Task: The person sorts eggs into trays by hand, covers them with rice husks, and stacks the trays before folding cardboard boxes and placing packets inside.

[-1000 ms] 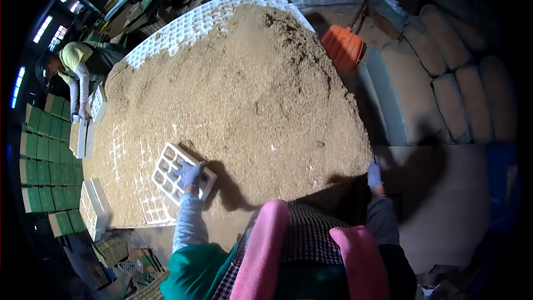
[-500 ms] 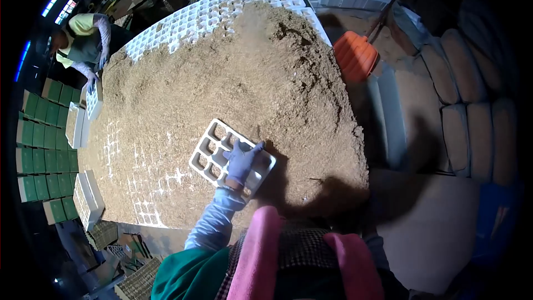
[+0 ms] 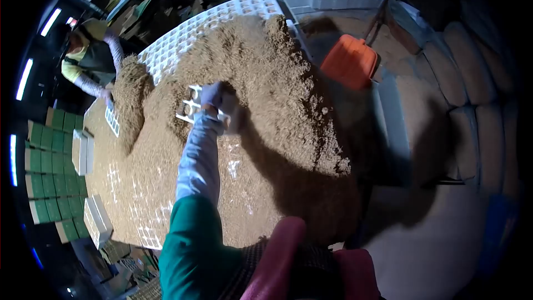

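My left hand (image 3: pixel 211 95), in a purple glove, grips a white foam tray (image 3: pixel 192 104) with square cells. The tray is partly sunk in a heap of tan, grain-like loose material (image 3: pixel 266 83), and motion smears its right side. White cell rims (image 3: pixel 150 236) show through the thinner layer at the lower left. Beyond the heap, rows of bare white cell trays (image 3: pixel 191 28) stretch along the far edge. My right hand is out of view.
A co-worker (image 3: pixel 91 58) at the far left holds another white tray (image 3: pixel 112 119) against the material. An orange shovel (image 3: pixel 351 61) leans beyond the right edge, near stacked filled sacks (image 3: pixel 463 133). Green-and-white boxes (image 3: pixel 53 164) are piled at left.
My left hand has pushed the tray forward and leftward, and material has banked up ahead of it. The co-worker's tray has moved as well, with a ridge of material beside it.
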The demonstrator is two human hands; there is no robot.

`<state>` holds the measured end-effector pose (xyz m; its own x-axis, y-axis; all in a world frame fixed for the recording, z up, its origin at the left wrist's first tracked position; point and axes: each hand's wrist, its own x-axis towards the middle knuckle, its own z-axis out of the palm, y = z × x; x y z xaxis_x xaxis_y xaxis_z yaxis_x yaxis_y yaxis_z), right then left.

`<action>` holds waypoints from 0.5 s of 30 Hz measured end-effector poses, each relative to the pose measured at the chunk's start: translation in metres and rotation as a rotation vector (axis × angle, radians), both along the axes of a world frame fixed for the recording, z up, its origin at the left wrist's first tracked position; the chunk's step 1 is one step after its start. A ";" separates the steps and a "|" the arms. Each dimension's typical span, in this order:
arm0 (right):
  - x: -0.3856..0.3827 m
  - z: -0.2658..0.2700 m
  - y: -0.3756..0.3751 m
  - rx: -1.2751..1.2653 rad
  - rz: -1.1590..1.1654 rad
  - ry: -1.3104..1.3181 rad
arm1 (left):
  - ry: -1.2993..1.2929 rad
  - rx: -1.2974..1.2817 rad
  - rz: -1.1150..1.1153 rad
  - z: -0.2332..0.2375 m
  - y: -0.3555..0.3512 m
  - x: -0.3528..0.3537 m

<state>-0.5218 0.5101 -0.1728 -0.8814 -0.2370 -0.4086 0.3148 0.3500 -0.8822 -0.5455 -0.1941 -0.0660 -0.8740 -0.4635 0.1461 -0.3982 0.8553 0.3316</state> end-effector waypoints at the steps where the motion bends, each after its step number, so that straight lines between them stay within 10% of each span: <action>1: 0.001 0.002 0.005 0.000 -0.005 -0.008 | 0.300 0.463 0.350 -0.005 -0.014 -0.023; 5: 0.008 0.005 0.022 -0.001 -0.041 -0.032 | -0.022 0.417 0.579 0.025 -0.028 -0.077; 11: 0.022 0.007 0.032 -0.018 -0.075 -0.055 | -0.087 0.466 0.166 0.108 0.057 0.051; 12: 0.023 0.007 0.033 -0.026 -0.079 -0.058 | -0.084 -0.496 -0.051 0.157 0.105 0.076; 15: 0.021 0.007 0.034 -0.058 -0.090 -0.061 | -0.019 0.524 0.638 0.150 0.165 0.183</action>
<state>-0.5003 0.5441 -0.1660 -0.8743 -0.1824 -0.4498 0.3963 0.2668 -0.8785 -0.3625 -0.0295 0.0839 -0.4195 -0.8755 -0.2396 -0.7648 0.1988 0.6128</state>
